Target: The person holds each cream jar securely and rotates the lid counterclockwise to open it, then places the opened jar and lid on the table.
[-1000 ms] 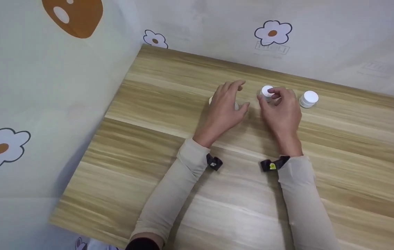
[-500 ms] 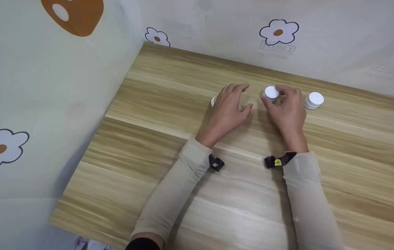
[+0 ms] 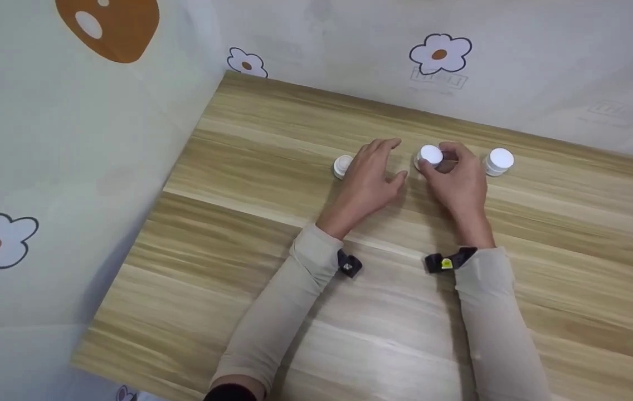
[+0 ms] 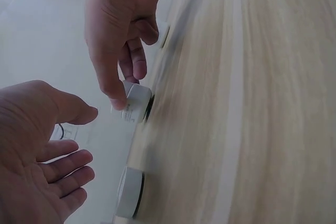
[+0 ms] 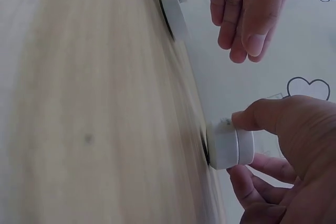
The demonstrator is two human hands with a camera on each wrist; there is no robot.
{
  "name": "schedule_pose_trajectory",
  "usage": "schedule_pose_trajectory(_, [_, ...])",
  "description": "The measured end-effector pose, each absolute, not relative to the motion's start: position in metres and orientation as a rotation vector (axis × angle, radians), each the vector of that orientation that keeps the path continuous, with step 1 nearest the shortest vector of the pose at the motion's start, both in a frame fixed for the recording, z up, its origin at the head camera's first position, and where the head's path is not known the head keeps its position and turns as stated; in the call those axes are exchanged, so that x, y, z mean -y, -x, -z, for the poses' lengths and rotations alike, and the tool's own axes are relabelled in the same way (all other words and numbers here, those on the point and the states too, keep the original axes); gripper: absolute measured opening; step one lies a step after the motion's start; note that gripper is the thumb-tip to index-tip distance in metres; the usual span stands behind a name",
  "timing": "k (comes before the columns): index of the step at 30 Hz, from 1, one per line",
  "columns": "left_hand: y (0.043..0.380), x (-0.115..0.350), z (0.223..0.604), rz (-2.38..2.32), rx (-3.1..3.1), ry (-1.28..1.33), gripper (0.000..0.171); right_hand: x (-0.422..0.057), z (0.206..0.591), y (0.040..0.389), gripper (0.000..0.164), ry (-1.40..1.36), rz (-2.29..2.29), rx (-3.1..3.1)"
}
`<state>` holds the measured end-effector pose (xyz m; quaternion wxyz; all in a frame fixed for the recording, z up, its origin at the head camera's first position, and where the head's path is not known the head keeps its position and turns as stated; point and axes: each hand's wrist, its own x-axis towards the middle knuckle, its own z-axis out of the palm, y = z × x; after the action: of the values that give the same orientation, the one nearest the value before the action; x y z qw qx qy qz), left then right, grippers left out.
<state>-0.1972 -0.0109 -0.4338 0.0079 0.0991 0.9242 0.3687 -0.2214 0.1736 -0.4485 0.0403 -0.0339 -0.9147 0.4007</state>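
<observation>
My right hand (image 3: pixel 458 178) pinches a small white jar (image 3: pixel 429 156) near the middle of the table's far side. In the right wrist view, thumb and fingers grip the jar (image 5: pixel 226 142) around the seam of its lid (image 5: pixel 245 147); its base is right at the tabletop. My left hand (image 3: pixel 369 178) hovers to the left with fingers apart, holding nothing. Partly behind it stands an uncapped white jar (image 3: pixel 342 165). A flat white lid (image 4: pixel 130 192) lies below the left hand in the left wrist view; the hand hides it in the head view.
Another capped white jar (image 3: pixel 498 161) stands to the right of my right hand. The wood-grain table (image 3: pixel 227 250) meets a flower-printed wall (image 3: pixel 322 44) at the back and left. Black wrist cameras (image 3: pixel 350 264) sit on both sleeves.
My right fingers have closed around the middle jar, which has shifted slightly toward me. My left hand has drifted a little right, showing more of the uncapped jar.
</observation>
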Motion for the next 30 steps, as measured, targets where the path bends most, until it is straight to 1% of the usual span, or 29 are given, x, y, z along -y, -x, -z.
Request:
schedule_pose_trajectory(5, [0.199, 0.007, 0.434, -1.114, -2.884, -0.345, 0.059, -0.169, 0.439, 0.212, 0.046, 0.091, -1.233, 2.779])
schedule_pose_trajectory(9, [0.199, 0.007, 0.434, -1.070, -2.891, -0.365, 0.058, -0.164, 0.429, 0.205, 0.044, 0.052, -1.323, 2.722])
schedule_pose_trajectory(14, [0.198, 0.009, 0.435, -1.066, -2.922, -0.400, 0.062, -0.161, 0.419, 0.197, 0.041, 0.003, -1.437, 2.645])
schedule_pose_trajectory(21, [0.193, 0.007, 0.438, -1.096, -2.966, -0.473, 0.054, -0.161, 0.418, 0.184, 0.039, -0.030, -1.516, 2.591])
schedule_pose_trajectory(30, [0.181, 0.003, 0.440, -1.123, -2.968, -0.491, 0.052, -0.168, 0.421, 0.169, 0.039, 0.028, -1.617, 2.616])
